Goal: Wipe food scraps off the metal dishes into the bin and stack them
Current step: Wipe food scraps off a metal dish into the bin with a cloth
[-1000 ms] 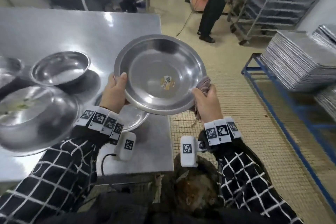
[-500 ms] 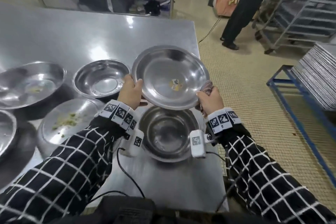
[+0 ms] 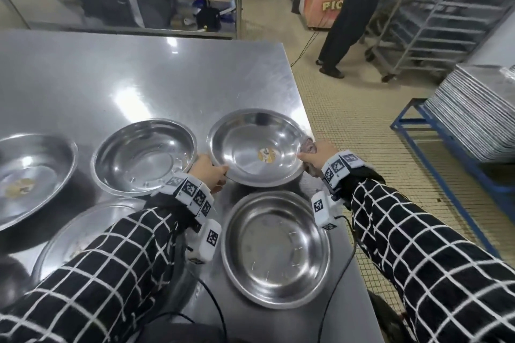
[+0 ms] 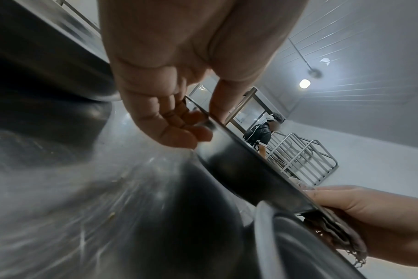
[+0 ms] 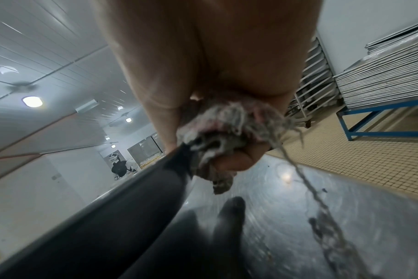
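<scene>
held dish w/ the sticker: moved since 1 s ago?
Yes. The dish with the sticker has come in from past the table edge and now sits low over its right corner, both hands gripping the rim.

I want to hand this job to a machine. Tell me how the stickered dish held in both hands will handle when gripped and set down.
The stickered dish looks like thin, rigid steel, so probably light and stiff. The left hand pinches only its narrow rim, which may be slippery; the right hand holds the opposite rim with a rag. Its rounded base may rock on the table.
</scene>
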{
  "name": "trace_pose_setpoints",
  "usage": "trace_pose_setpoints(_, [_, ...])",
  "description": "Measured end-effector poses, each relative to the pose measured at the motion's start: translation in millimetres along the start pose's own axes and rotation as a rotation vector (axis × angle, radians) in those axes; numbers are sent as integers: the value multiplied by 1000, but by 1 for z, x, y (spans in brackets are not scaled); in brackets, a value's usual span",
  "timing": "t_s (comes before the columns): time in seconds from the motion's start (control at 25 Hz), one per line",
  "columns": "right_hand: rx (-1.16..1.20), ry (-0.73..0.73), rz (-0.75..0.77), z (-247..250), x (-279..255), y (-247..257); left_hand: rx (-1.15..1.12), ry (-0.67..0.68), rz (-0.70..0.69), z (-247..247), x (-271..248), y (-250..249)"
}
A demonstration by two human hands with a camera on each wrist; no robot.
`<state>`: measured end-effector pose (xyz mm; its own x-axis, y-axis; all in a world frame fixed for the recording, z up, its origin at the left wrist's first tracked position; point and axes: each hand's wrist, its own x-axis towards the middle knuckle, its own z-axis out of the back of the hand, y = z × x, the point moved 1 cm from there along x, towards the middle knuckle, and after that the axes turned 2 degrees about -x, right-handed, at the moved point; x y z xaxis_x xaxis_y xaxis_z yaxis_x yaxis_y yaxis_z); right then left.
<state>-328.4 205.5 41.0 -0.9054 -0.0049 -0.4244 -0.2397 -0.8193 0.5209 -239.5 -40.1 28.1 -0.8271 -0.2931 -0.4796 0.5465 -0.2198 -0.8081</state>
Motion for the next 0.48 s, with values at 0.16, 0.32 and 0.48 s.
trace_pose_setpoints(0.16, [-112, 81, 27, -4, 4, 2, 187, -61, -59, 1, 2, 7])
trace_pose_setpoints(0.32, [-187, 108, 41, 1, -1, -1, 127, -94, -81, 2, 4, 15])
trace_pose_setpoints(0.48, [-53, -67, 133, 18, -17, 0, 138, -139, -79, 9, -8, 16])
